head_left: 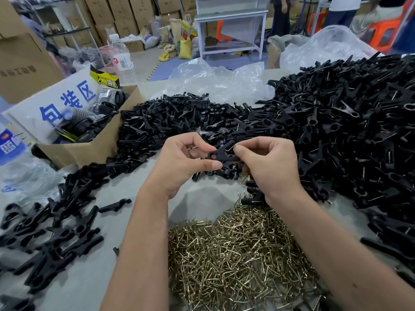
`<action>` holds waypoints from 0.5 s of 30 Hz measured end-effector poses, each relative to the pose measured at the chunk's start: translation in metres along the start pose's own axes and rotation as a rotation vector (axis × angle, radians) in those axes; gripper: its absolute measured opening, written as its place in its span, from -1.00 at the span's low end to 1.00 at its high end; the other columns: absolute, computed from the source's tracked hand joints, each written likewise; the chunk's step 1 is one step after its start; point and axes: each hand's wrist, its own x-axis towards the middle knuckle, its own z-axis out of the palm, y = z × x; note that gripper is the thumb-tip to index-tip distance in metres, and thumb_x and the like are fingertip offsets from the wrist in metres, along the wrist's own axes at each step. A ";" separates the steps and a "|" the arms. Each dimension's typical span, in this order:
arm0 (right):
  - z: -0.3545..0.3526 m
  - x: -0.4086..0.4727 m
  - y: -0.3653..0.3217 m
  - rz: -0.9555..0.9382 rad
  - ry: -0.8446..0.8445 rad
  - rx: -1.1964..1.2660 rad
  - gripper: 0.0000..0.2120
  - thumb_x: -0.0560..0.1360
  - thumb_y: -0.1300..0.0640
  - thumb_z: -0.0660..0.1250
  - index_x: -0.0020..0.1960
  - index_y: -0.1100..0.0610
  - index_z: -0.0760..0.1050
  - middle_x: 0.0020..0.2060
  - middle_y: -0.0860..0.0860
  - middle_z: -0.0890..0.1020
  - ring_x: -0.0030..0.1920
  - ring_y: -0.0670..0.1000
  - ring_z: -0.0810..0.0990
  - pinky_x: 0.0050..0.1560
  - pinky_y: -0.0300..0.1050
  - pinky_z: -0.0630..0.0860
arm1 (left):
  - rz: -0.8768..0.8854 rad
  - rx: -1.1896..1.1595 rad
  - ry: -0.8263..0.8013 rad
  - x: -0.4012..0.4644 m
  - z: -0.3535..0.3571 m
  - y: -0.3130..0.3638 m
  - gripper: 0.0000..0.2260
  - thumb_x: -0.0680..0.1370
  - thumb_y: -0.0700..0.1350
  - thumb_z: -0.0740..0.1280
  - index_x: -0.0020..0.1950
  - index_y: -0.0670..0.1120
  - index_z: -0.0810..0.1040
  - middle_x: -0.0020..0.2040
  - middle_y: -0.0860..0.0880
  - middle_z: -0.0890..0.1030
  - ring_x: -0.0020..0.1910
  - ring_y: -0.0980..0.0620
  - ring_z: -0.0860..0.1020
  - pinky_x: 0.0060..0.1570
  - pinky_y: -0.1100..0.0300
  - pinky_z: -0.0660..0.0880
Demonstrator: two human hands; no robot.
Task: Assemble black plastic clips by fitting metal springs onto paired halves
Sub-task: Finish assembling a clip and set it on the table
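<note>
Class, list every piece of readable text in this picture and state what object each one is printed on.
"包装区": blue characters on the white sign board leaning in the open cardboard box.
"PROTAPER", partly creased: yellow-and-black packet behind that sign.
Clear plastic water bottle's label: too small to read.
Tall brown carton's faint print: blurred.
Blue label, left edge: cropped, unreadable.

black clip halves [222, 153] pinched between left hand [179, 162] and right hand [269, 167]. glossy black heaps of clip halves [336, 131] beyond and right of the hands; more black pieces [56, 239] to the left. brassy gold springs [242, 254] below the hands. pale grey table [197, 198]. brown cardboard box [94, 149] up left, white sign with blue characters [65, 104]. clear plastic bag [224, 79] beyond.
</note>
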 end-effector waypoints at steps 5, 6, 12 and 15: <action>0.002 -0.003 -0.002 -0.006 0.062 -0.084 -0.91 0.41 0.12 0.55 -0.27 0.01 0.72 -0.42 -0.07 0.70 -0.38 -0.02 0.69 -0.21 0.08 0.70 | -0.009 0.032 0.016 0.000 0.003 0.002 -0.73 0.21 -0.27 0.65 -0.22 -0.08 0.65 -0.26 -0.18 0.70 -0.22 -0.29 0.60 -0.16 -0.33 0.45; 0.002 -0.003 -0.002 -0.013 0.071 -0.111 -0.90 0.41 0.12 0.54 -0.27 0.01 0.71 -0.43 -0.08 0.69 -0.39 -0.03 0.69 -0.23 0.08 0.70 | -0.010 0.046 0.015 0.000 0.004 0.003 -0.73 0.22 -0.29 0.66 -0.21 -0.10 0.65 -0.27 -0.19 0.69 -0.23 -0.30 0.59 -0.20 -0.33 0.46; 0.003 -0.007 0.001 -0.051 0.185 -0.233 -0.90 0.41 0.10 0.51 -0.28 -0.01 0.70 -0.46 -0.15 0.66 -0.41 -0.12 0.67 -0.27 -0.04 0.67 | 0.017 0.106 -0.032 0.003 0.013 0.004 -0.69 0.26 -0.41 0.65 -0.23 -0.06 0.66 -0.33 -0.06 0.66 -0.38 0.04 0.62 -0.43 0.29 0.49; 0.004 -0.007 0.001 -0.084 0.201 -0.257 -0.90 0.42 0.08 0.51 -0.27 -0.02 0.70 -0.45 -0.19 0.66 -0.42 -0.15 0.65 -0.34 -0.19 0.58 | 0.029 0.126 0.011 0.006 0.013 0.003 -0.70 0.26 -0.36 0.67 -0.23 -0.04 0.68 -0.34 -0.03 0.65 -0.35 -0.11 0.62 -0.44 -0.02 0.56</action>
